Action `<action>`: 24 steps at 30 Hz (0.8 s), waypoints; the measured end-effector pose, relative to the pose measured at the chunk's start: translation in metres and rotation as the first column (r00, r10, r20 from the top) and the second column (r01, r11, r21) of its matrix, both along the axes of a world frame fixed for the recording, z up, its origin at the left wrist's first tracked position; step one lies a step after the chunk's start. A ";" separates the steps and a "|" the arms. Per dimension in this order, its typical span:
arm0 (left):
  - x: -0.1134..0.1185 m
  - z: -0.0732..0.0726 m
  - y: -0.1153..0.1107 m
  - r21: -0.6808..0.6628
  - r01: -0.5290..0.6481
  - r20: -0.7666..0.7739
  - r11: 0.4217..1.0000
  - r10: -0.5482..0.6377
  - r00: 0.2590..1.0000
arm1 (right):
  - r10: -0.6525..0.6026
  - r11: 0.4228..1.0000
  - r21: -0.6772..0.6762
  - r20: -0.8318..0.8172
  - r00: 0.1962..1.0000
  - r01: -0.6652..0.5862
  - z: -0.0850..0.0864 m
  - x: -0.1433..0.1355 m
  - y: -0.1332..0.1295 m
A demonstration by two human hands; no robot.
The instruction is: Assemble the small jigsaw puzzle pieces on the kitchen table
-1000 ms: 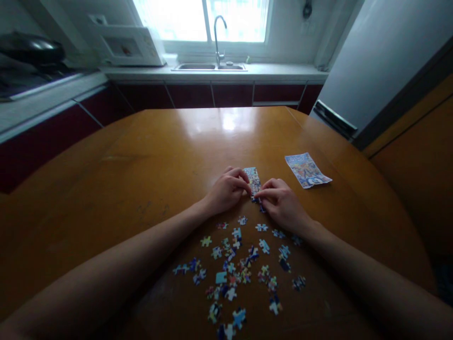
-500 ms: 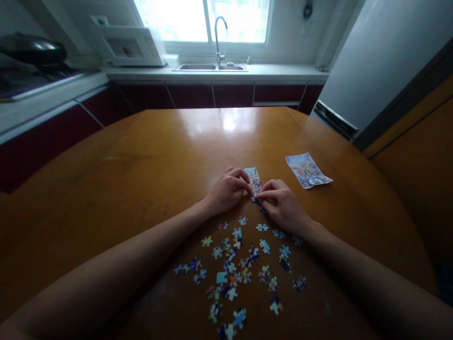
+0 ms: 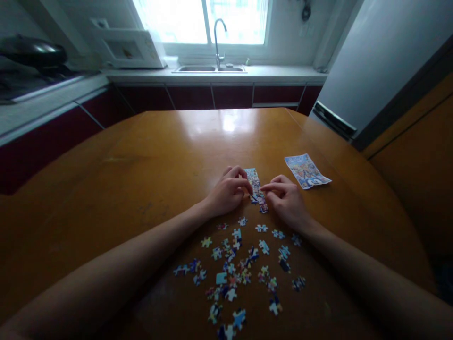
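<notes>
Kitchen with a bright window and a sink at the back, fridge off to the right, and a big wooden counter up front. Only got the head view here. Partly built puzzle sits mid-counter between the hands, loose pieces scattered on the near side. Left hand is half curled, fingertips on the puzzle's left edge; right hand is loosely bent, fingertips right by the other edge. Can't tell if either one's pinching a piece, tbh. Looks to me like fitting or lining up pieces near the close end, which calls for light fingertips so the joined part doesn't shift. As for labels, the leaflet has what looks like lettering along its top, too blurry to read. No brand I can make out.
</notes>
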State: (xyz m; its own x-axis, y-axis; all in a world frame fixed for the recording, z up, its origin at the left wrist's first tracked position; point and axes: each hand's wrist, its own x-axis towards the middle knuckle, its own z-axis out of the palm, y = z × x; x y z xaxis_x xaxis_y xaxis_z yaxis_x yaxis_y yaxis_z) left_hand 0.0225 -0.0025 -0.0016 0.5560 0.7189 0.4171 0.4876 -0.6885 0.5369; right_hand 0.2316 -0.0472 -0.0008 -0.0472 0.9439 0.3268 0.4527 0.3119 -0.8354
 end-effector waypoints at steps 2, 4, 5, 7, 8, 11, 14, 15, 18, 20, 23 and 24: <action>-0.001 0.001 -0.001 -0.001 0.021 -0.002 1.000 -0.021 1.000 | 0.018 1.000 0.008 0.021 1.000 -0.019 -0.001 0.000 0.000; -0.001 0.002 -0.001 0.005 0.050 -0.009 0.999 -0.050 0.999 | 0.036 0.999 0.019 0.043 0.998 -0.037 -0.004 0.000 -0.001; -0.001 0.001 -0.001 0.010 0.063 -0.014 0.998 -0.062 0.998 | 0.043 0.999 0.025 0.053 0.998 -0.044 -0.005 0.001 -0.001; -0.001 0.000 -0.001 0.019 0.076 -0.024 0.997 -0.076 0.997 | 0.059 0.998 0.034 0.074 0.995 -0.062 -0.007 0.001 -0.001; -0.001 -0.001 0.000 0.018 0.077 -0.030 0.997 -0.077 0.997 | 0.072 0.996 0.038 0.085 0.994 -0.075 -0.007 0.001 -0.001; -0.001 -0.002 0.000 0.008 0.064 -0.034 0.998 -0.064 0.997 | 0.118 0.991 0.047 0.129 0.985 -0.125 -0.005 0.001 -0.002; -0.001 -0.002 0.001 0.000 0.061 -0.040 0.998 -0.061 0.997 | 0.147 0.986 0.044 0.196 0.970 -0.159 -0.002 0.000 -0.003; -0.001 -0.002 0.001 -0.001 0.061 -0.043 0.998 -0.061 0.997 | 0.152 0.986 0.039 0.215 0.965 -0.164 -0.002 0.000 -0.003; -0.001 -0.003 0.002 -0.002 0.060 -0.047 0.998 -0.060 0.997 | 0.158 0.986 0.021 0.243 0.957 -0.167 0.000 0.000 -0.003; -0.001 -0.004 0.002 -0.003 0.061 -0.049 0.998 -0.061 0.997 | 0.161 0.985 0.014 0.245 0.956 -0.170 -0.001 0.000 -0.003; -0.002 -0.004 0.002 -0.006 0.066 -0.050 0.998 -0.066 0.997 | 0.169 0.984 0.017 0.233 0.958 -0.178 0.000 0.001 -0.003; -0.002 -0.003 0.002 -0.006 0.067 -0.049 0.998 -0.067 0.997 | 0.165 0.984 0.024 0.224 0.961 -0.175 0.001 0.001 -0.003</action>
